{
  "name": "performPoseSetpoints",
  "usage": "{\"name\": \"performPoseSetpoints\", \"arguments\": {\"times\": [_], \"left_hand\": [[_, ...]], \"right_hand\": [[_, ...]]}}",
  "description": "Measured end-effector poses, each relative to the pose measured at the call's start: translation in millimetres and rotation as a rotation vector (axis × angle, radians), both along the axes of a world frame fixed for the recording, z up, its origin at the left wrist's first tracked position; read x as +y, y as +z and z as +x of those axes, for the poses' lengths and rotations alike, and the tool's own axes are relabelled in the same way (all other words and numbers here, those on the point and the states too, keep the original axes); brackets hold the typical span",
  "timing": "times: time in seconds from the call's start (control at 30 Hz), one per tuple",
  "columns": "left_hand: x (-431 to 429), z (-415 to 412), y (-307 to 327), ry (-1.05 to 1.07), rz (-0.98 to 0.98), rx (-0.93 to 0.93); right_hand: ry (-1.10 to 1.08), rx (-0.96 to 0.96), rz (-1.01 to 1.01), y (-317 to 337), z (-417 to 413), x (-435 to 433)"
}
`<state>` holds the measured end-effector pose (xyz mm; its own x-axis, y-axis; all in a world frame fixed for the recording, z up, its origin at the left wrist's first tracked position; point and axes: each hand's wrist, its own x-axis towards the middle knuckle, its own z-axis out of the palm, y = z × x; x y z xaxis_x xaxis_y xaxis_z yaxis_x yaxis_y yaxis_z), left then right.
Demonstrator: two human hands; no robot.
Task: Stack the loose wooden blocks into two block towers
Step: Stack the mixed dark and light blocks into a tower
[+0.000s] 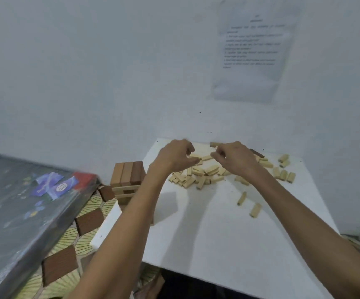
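Note:
Several loose pale wooden blocks [205, 174] lie in a heap at the back of the white table [217, 234]. A block tower [128, 180] with a brown-topped layer stands at the table's left edge, its lower part hidden by my left forearm. My left hand [173, 157] hovers over the heap's left side, thumb and fingers pinched around a small block [195, 157]. My right hand [236, 159] is over the heap's right side with its fingers curled. Blur hides whether it holds anything. A block [215, 144] shows just above its fingers.
Two stray blocks [249, 205] lie nearer on the right, and a few more [283, 169] at the far right. A dark block [257, 153] rests by the wall. A patterned mattress [23, 212] and tiled floor [84, 229] are to the left. A paper sheet [252, 50] hangs on the wall.

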<state>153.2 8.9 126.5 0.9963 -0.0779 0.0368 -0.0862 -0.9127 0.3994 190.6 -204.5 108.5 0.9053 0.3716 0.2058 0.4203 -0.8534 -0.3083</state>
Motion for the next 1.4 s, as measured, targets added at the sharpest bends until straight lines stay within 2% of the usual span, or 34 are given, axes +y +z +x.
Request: {"name": "performPoseSetpoints", "arguments": {"times": [0.17,0.3,0.6,0.73,0.87,1.1,1.3,1.4], "left_hand": [[-8.4,62.4,-55.0,0.133,-0.053,0.011],[-7.5,111.9,-80.7,0.219,-0.069,0.036],[0.1,193.5,-128.8,0.34,0.089,0.018],[-3.5,207.3,-139.6,0.367,0.152,0.008],[-6.8,206.8,-145.8,0.377,0.236,-0.086],[-6.3,207.8,-147.7,0.313,0.089,-0.134],[-23.0,205.7,-141.4,0.235,-0.072,-0.147],[-36.5,202.9,-140.1,0.157,-0.137,-0.157]], "right_hand": [[-0.065,0.052,0.032,-24.2,46.0,-11.3],[-0.079,0.065,-0.034,-50.7,97.0,-1.8],[-0.066,0.066,-0.252,-111.1,180.6,16.1],[-0.163,-0.073,-0.184,-127.6,189.2,20.5],[-0.221,-0.06,-0.148,-136.6,187.6,24.3],[-0.275,-0.019,-0.061,-142.9,188.5,25.5],[-0.223,-0.103,0.071,-136.3,181.3,12.6],[-0.227,-0.107,0.043,-126.7,175.4,-6.5]]}}
